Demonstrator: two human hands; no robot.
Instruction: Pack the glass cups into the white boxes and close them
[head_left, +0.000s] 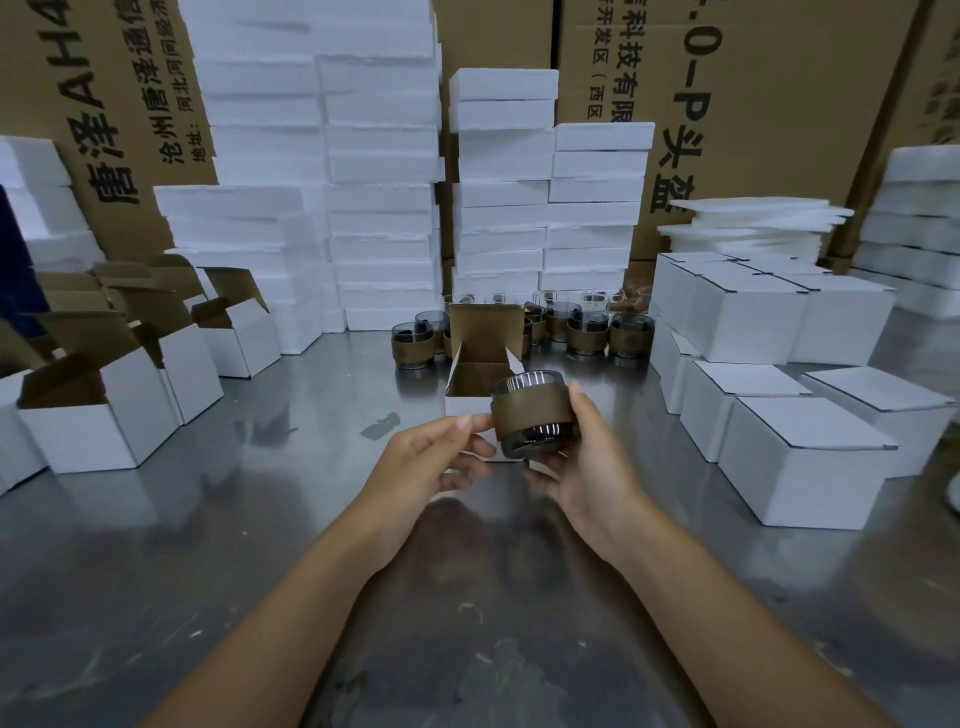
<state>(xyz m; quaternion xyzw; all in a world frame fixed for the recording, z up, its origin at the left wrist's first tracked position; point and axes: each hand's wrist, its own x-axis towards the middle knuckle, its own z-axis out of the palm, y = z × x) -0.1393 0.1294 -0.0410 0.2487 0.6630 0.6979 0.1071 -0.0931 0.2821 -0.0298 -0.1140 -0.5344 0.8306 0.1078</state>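
As a brown-sleeved glass cup (532, 415) hangs tilted just in front of an open white box (475, 375), the right hand (587, 478) wraps around its right side and base. The left hand (431, 462) pinches its left edge, a two-handed hold that appears meant to line the cup up with the box mouth. The box sits on the steel counter (260, 519), its lid flap (485, 325) upright and out of the way. More sleeved cups (587, 332) wait just behind. Closed boxes (800, 452) stack to the right, empty open boxes (104, 415) sit to the left, and foam slabs (379, 208) rise behind.
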